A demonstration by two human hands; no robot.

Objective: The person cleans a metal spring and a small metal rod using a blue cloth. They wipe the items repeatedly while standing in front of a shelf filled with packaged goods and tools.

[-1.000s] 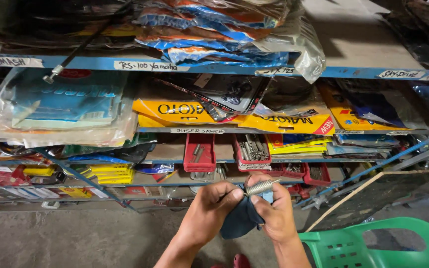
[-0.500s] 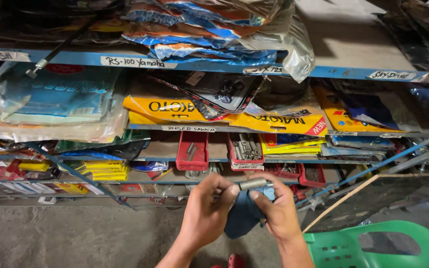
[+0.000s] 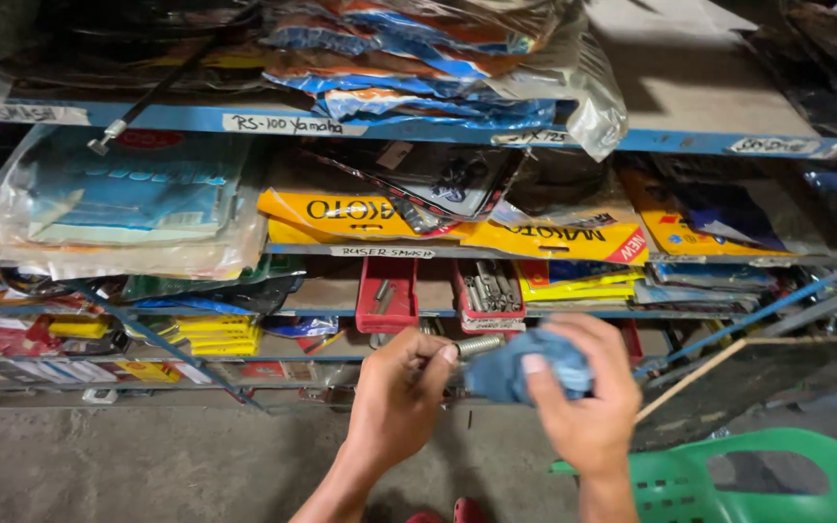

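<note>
We have the short metal rod (image 3: 477,346) pinched in our left hand (image 3: 401,402), low in the middle of the frame, fingers closed narrow around one end, while our right hand (image 3: 588,402) grips a bunched blue cloth (image 3: 520,373) wrapped over the other end. By our judgement the wiping is well in hand but not finished: the bare end shows its ribbed surface with a dull shine, the rest sits under the cloth where we cannot tell its condition, and the rod has not been set down anywhere. Behind our hands, across the middle of the frame, runs a blue metal shelf (image 3: 438,128) crowded with flat plastic-wrapped packets, yellow ones at the centre and blue ones at the upper middle. Just above our hands stand two red trays (image 3: 387,308) (the right one holds a row of similar metal pieces, the left only a few). A thin black cable (image 3: 152,95) hangs across the upper left. At the bottom we see a grey concrete floor (image 3: 128,465), and a green plastic chair (image 3: 777,479) fills the lower right corner.
</note>
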